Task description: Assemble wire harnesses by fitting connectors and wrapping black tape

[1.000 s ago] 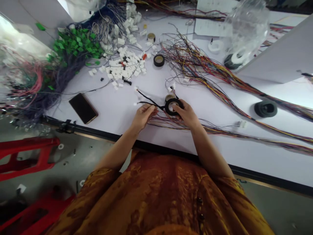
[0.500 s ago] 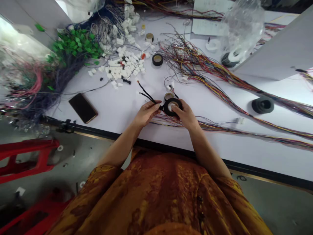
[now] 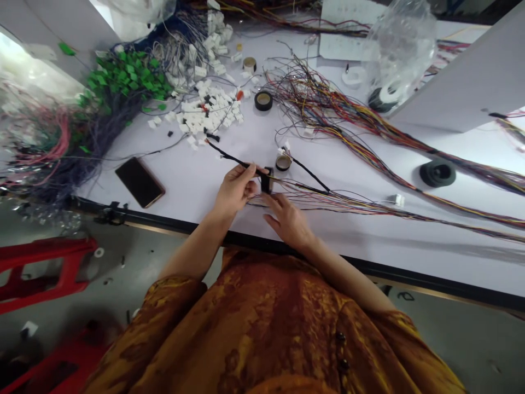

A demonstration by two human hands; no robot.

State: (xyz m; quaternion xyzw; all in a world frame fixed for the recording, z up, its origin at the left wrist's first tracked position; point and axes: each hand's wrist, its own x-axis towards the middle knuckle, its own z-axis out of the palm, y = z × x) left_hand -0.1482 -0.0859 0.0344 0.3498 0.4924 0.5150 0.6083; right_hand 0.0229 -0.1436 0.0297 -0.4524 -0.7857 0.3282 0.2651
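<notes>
The left hand (image 3: 234, 189) grasps a black-wrapped branch (image 3: 234, 158) of wire between thumb and fingers; the right hand (image 3: 290, 220) is loose, its fingers extended and thumb apart, the fingertips at the lower side of a black tape roll (image 3: 267, 183). Whether they touch it cannot be told. All this lies above or upon the white worktop (image 3: 188, 189), close to its near edge.

The largest piece is a wire bundle (image 3: 369, 204), long and loose, its thin strands red, yellow, black and purplish, fanning out beside the hands and drawing together as it runs off along the near edge toward the right. The grasped branch is slim, dark and matte, slanting away from the near edge toward the left; it forks near its far end, and the longer tip shows a speck of orange. A second wrapped branch (image 3: 310, 174), equally black, slopes from small white connectors down to the strands. The black roll is turned edge-on, just right of the left fingertips, its dark band showing. Beyond it sits a smaller roll (image 3: 283, 162) with a tan core. The white connectors (image 3: 284, 149), smallest of all, cluster just past that roll.
</notes>
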